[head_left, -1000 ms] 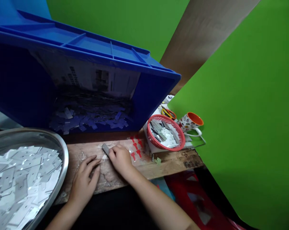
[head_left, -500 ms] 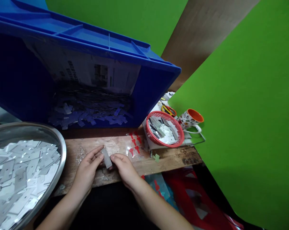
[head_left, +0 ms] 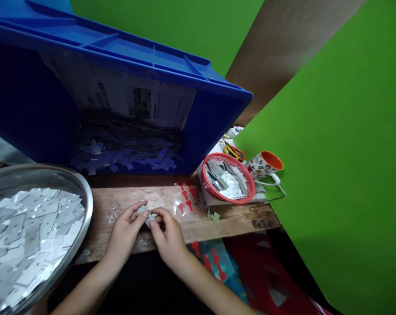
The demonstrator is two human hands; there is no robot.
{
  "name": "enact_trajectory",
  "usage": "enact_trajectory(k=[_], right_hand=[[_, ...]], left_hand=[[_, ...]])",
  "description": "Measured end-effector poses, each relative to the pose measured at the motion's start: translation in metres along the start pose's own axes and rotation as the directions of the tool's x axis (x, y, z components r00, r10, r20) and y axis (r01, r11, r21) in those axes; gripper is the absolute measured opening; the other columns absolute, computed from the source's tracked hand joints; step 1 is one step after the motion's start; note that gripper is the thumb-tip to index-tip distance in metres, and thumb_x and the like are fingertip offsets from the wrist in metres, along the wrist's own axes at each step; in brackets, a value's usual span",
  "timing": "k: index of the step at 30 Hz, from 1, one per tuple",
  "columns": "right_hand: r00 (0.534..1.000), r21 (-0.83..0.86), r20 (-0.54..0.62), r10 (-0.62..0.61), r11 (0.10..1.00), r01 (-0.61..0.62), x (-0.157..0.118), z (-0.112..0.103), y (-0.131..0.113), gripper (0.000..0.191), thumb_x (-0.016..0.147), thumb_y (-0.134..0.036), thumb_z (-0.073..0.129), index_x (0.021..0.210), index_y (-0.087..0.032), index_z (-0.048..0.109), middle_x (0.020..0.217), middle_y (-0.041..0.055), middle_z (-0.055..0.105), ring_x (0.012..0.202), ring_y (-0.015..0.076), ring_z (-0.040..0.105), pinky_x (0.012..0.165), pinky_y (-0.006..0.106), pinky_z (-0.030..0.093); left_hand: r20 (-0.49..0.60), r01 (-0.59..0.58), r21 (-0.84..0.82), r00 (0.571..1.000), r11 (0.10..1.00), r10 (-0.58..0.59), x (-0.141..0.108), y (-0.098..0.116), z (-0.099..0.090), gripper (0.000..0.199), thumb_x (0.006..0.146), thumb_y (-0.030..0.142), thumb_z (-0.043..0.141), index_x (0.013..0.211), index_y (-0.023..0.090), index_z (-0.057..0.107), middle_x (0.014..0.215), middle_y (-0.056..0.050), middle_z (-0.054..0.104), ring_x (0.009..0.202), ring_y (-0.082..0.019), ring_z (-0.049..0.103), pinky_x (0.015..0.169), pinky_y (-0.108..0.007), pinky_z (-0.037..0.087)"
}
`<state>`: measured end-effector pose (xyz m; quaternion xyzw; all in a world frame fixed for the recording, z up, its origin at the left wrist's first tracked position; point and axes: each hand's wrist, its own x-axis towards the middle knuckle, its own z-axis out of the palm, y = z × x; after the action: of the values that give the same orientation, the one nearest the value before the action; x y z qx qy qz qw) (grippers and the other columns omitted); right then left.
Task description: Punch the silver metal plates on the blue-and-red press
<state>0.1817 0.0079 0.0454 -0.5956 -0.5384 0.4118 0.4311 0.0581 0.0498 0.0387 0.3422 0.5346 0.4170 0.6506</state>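
Over the wooden board (head_left: 198,225), my left hand (head_left: 127,229) and my right hand (head_left: 168,234) both pinch one small flat metal plate (head_left: 147,215). The left thumb and fingers hold its left side, the right thumb and curled forefinger its right end. Fingers cover much of the plate. Several red T-shaped stickers (head_left: 185,195) on a clear sheet lie on the board, right of and beyond my right hand. To the left of my left hand, a large steel bowl (head_left: 87,201) is heaped with similar grey metal plates (head_left: 32,238).
A blue crate (head_left: 217,109), on its side behind the board, holds many metal pieces. On the right stand a red basket (head_left: 253,186) of metal strips, scissors (head_left: 231,152) and a patterned mug (head_left: 260,165). More red stickers (head_left: 214,258) hang below the board's front edge.
The plate has turned between my hands and more of it is covered by fingers. My right hand has curled closer around its end. The view has shifted slightly.
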Motion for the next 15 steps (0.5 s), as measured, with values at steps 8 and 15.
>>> enact_trajectory(k=[8,15], right_hand=[[0.809,-0.611,-0.376,-0.451,0.778,0.15,0.016,-0.109,-0.013,0.022,0.087,-0.024,0.051,0.106,-0.02,0.061,0.093,0.0094,0.067,0.086,0.0225,0.061,0.079,0.038,0.047],[0.738,-0.81,-0.345,-0.58,0.581,0.077,0.033,-0.14,-0.018,0.023,0.087,-0.029,0.054,0.105,-0.018,0.062,0.106,0.0129,0.062,0.101,0.0257,0.054,0.089,0.043,0.043]], left_hand=[[-0.062,-0.104,0.18,0.991,0.978,0.117,0.018,-0.008,-0.017,0.05,0.076,0.055,0.06,0.105,0.015,0.065,0.092,-0.01,0.072,0.086,-0.023,0.067,0.081,-0.035,0.051],[-0.009,-0.235,0.5,0.961,0.833,0.276,0.025,-0.026,-0.043,0.038,0.08,0.051,0.055,0.104,0.024,0.066,0.094,-0.005,0.073,0.096,-0.025,0.065,0.093,-0.038,0.045]])
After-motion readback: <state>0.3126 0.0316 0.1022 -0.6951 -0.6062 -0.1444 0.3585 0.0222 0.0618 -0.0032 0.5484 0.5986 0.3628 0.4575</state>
